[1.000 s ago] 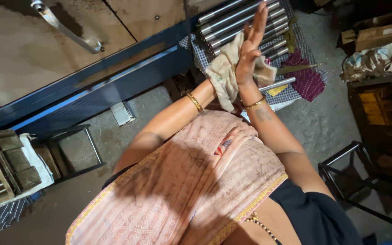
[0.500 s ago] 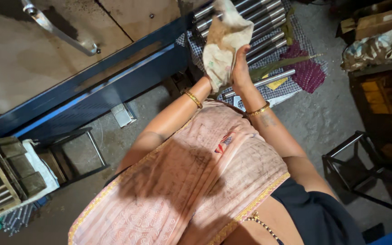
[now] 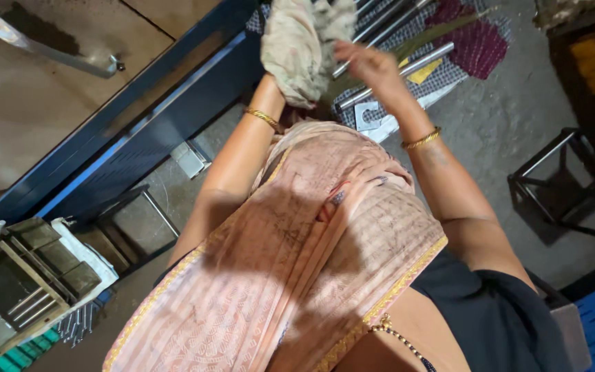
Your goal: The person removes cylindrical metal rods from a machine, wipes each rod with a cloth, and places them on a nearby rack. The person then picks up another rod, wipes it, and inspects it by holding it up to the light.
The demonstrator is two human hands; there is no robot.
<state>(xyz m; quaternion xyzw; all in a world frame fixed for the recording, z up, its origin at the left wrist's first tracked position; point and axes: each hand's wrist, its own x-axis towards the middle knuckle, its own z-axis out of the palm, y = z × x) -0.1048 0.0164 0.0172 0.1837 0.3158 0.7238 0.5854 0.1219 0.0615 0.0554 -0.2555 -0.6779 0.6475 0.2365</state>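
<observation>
- Left hand (image 3: 278,81) at top centre, clenched on bunched beige rag (image 3: 301,45), lifting it.
- Right hand (image 3: 370,63) beside, fingers loosely apart, over steel rods (image 3: 394,72).

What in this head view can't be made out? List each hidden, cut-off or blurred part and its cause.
- Left hand: wrapped inside the beige cloth, fingers hidden.
- Cloth: its upper part is cut off by the top edge.
- Right hand: motion-blurred, grip unclear.
- Metal rods: partly covered by cloth and hand, far ends past the top edge.
</observation>
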